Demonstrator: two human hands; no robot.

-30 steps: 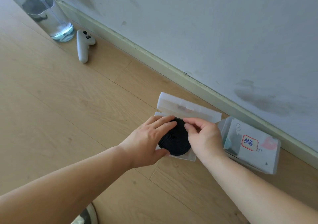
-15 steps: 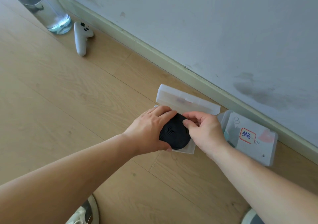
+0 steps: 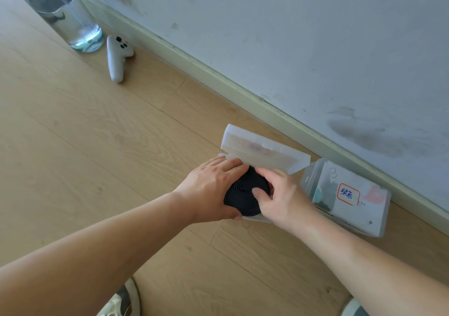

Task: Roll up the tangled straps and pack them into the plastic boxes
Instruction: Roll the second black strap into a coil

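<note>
Open box [image 3: 261, 218]: black strap roll [image 3: 243, 194] inside.
Left hand [image 3: 209, 189]: clamps roll, 9 o'clock.
Right hand [image 3: 284, 196]: clamps roll, 3 o'clock.
Labelled box [image 3: 352, 209]: closed.

We see a rolled strap [image 3: 243, 195], black and wound into a tight flat spiral, lying coil-face up in the base of an open plastic box [image 3: 258, 218] on the wooden floor [image 3: 145, 145], right of centre. The box is cloudy and translucent; its lid [image 3: 264, 149] stands raised on the far side. Just right of it lies a second plastic box [image 3: 357, 216], shut and of the same cloudy plastic, with a red-bordered label [image 3: 348, 194] bearing blue handwriting. Dark and pale green shapes show through its left end; we cannot tell what they are.
</note>
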